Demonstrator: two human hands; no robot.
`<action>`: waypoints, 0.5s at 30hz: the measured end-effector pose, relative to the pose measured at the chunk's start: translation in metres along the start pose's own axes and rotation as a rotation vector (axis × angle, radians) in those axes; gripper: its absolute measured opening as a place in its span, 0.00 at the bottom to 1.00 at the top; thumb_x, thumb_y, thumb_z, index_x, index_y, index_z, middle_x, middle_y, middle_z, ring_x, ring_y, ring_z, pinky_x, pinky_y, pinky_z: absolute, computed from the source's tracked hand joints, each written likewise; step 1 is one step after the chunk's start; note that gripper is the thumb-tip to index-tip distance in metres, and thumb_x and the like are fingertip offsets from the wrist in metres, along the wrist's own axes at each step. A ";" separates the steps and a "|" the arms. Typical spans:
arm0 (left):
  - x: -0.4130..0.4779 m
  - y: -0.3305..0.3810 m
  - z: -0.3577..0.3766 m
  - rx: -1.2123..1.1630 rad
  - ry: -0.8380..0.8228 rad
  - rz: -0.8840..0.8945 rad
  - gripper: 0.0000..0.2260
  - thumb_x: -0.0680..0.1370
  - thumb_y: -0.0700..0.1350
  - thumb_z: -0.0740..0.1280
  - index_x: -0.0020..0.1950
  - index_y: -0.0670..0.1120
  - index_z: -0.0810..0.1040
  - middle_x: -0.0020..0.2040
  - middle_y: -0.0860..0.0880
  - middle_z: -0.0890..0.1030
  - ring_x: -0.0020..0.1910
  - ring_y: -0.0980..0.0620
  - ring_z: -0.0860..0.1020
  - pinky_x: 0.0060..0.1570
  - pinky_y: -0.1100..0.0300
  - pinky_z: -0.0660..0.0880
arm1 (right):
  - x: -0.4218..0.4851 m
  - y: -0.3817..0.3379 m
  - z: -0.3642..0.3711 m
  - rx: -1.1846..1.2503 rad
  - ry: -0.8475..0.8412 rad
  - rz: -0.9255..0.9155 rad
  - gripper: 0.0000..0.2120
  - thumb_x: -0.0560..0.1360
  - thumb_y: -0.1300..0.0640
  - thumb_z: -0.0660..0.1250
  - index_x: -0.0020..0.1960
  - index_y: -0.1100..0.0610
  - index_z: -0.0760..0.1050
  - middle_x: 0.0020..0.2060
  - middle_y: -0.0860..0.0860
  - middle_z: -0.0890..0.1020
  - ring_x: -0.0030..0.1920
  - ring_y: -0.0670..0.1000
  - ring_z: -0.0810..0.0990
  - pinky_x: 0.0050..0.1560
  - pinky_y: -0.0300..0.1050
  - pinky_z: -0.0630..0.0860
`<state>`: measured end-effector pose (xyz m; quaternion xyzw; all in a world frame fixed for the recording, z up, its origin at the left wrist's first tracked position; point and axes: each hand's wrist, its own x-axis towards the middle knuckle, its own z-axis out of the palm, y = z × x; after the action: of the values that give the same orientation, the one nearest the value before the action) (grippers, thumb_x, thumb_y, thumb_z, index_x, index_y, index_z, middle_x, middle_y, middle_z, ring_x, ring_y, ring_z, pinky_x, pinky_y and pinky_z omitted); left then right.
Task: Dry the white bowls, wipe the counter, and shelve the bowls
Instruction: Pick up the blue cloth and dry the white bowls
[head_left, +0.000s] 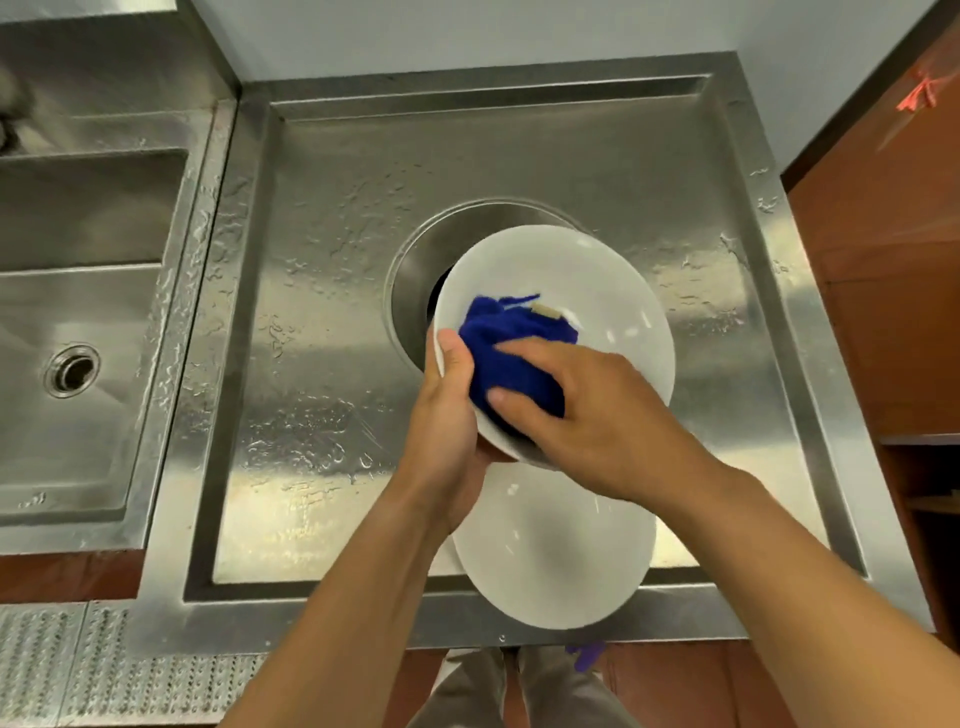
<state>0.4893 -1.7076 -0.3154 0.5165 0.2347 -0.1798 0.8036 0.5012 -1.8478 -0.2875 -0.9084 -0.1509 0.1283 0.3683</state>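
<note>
I hold a white bowl tilted above the wet steel counter. My left hand grips its left rim, thumb on the inside edge. My right hand presses a bunched blue cloth into the bowl's inside. A second white bowl rests upright on the counter's front edge, directly below my hands and partly hidden by them.
A round steel opening is sunk in the counter behind the held bowl. A steel sink with a drain lies to the left. Brown wooden shelving stands at the right. Water drops cover the counter.
</note>
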 end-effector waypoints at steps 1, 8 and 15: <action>0.000 0.001 -0.001 -0.005 0.005 -0.008 0.29 0.85 0.65 0.46 0.76 0.52 0.73 0.65 0.45 0.86 0.61 0.45 0.86 0.45 0.50 0.85 | -0.003 0.002 -0.007 -0.110 -0.054 -0.012 0.15 0.77 0.39 0.61 0.62 0.38 0.76 0.51 0.38 0.83 0.47 0.40 0.78 0.47 0.39 0.75; -0.015 -0.006 0.000 -0.031 -0.021 0.019 0.28 0.76 0.68 0.59 0.74 0.62 0.73 0.64 0.53 0.86 0.59 0.51 0.87 0.44 0.55 0.85 | 0.014 0.022 -0.030 -0.592 0.170 0.227 0.12 0.76 0.50 0.69 0.57 0.54 0.77 0.53 0.53 0.75 0.49 0.55 0.75 0.41 0.46 0.69; -0.009 0.005 0.005 -0.075 0.006 -0.005 0.27 0.84 0.66 0.49 0.75 0.56 0.75 0.66 0.50 0.85 0.64 0.51 0.85 0.49 0.54 0.85 | 0.040 -0.019 0.000 0.211 0.125 0.099 0.06 0.76 0.48 0.66 0.51 0.45 0.79 0.45 0.42 0.82 0.45 0.43 0.79 0.45 0.36 0.73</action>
<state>0.4852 -1.7098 -0.3045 0.4860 0.2448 -0.1717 0.8212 0.5347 -1.8200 -0.2787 -0.8772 -0.0682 0.1047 0.4635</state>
